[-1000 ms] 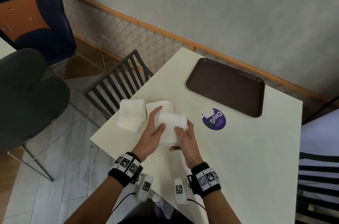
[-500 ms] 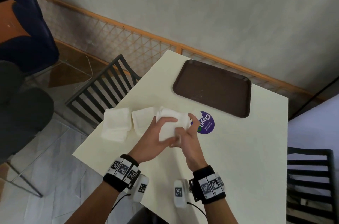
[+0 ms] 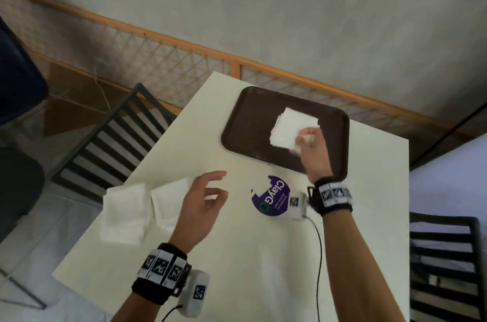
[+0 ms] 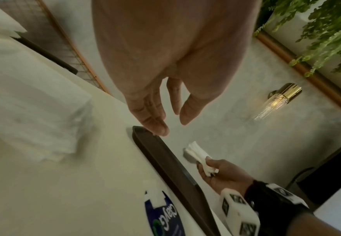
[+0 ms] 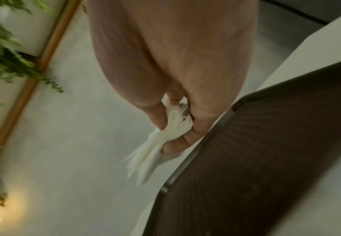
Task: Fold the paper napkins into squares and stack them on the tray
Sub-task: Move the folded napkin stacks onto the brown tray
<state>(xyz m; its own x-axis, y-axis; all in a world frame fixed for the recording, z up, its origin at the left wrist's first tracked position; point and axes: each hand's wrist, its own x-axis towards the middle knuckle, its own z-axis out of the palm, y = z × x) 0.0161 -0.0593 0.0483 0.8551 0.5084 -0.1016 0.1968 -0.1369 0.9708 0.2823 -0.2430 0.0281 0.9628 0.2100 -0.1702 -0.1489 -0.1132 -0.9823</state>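
My right hand (image 3: 311, 141) pinches a folded stack of white napkins (image 3: 292, 126) by one corner and holds it just above the dark brown tray (image 3: 253, 121). The right wrist view shows the napkin layers (image 5: 165, 135) squeezed between thumb and fingers beside the tray's rim (image 5: 196, 159). The left wrist view shows that stack (image 4: 198, 154) lifted above the tray (image 4: 165, 159). My left hand (image 3: 208, 198) hovers over the table with relaxed fingers and holds nothing. Two more white napkin piles (image 3: 123, 213) (image 3: 168, 195) lie at the table's left edge, beside the left hand.
A round purple sticker (image 3: 271, 198) sits on the cream table (image 3: 263, 255) between my hands. A black slatted chair (image 3: 110, 142) stands left of the table, another (image 3: 445, 263) at the right. A wooden lattice rail (image 3: 163, 58) runs behind the table.
My right hand carried the folded napkin stack away from the left hand and out over the tray. The left hand let go and stays near the piles, fingers spread.
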